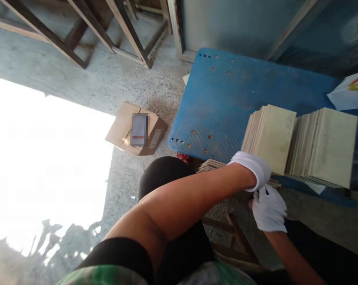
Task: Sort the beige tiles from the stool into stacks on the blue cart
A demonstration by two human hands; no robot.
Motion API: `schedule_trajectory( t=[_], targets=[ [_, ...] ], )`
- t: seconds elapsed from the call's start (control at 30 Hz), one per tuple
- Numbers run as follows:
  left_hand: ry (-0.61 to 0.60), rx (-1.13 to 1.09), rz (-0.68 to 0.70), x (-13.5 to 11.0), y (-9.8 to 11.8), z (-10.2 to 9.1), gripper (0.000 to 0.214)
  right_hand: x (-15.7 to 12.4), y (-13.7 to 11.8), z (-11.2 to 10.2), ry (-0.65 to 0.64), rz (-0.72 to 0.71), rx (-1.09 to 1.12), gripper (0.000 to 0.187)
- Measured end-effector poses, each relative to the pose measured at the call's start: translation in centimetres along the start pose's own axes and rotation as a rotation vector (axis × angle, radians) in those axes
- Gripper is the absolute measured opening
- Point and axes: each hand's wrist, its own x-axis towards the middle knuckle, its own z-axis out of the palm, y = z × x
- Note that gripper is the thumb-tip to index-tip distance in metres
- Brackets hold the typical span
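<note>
- L hand [250, 171] in white cotton glove, bare forearm reaching in from lower left, over the near end of a thin stack of pale boards [211, 166].
- R hand [269, 208], also white-gloved, comes up from lower right, just below L hand.
- Hands together, nearly touching, at the stack's edge; gloves hide the boards there, so can't tell if they're gripping.
- Thin stack lies low, near the edge of a blue perforated pallet [226, 103], beside two taller stacks of pale boards [269, 138] [324, 146], which stand tilted on edge, w/ faces showing.
- White paper w/ orange & yellow stripes [349, 91] lies at pallet's far right corner.
- Open cardboard box [155, 136], w/ blurred label, sits on concrete floor [131, 178] left of pallet.
- Wooden frames [78, 27] stand on floor at top of view.
- Low wooden stool frame [235, 241] sits under hands.
</note>
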Motion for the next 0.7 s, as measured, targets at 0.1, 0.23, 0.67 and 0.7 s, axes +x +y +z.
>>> schedule_trajectory(
  t=[0.1,0.23,0.67,0.7],
  targets=[
    [-0.018,-0.034,0.009,-0.4,0.1,-0.3,0.036,-0.4,0.3,-0.4,-0.022,-0.016,0.026,0.020],
    [-0.046,-0.068,-0.002,-0.6,0.2,-0.6,0.039,-1.3,0.6,-1.2,-0.134,0.033,0.112,0.027],
    [-0.099,-0.073,0.034,-0.6,0.0,-0.5,0.040,-1.1,2.6,-0.7,-0.433,-0.082,0.197,0.033],
    [-0.097,-0.073,0.035,-0.5,0.0,-0.5,0.040,-1.0,2.7,-0.7,-0.428,-0.078,0.195,0.031]
  ],
)
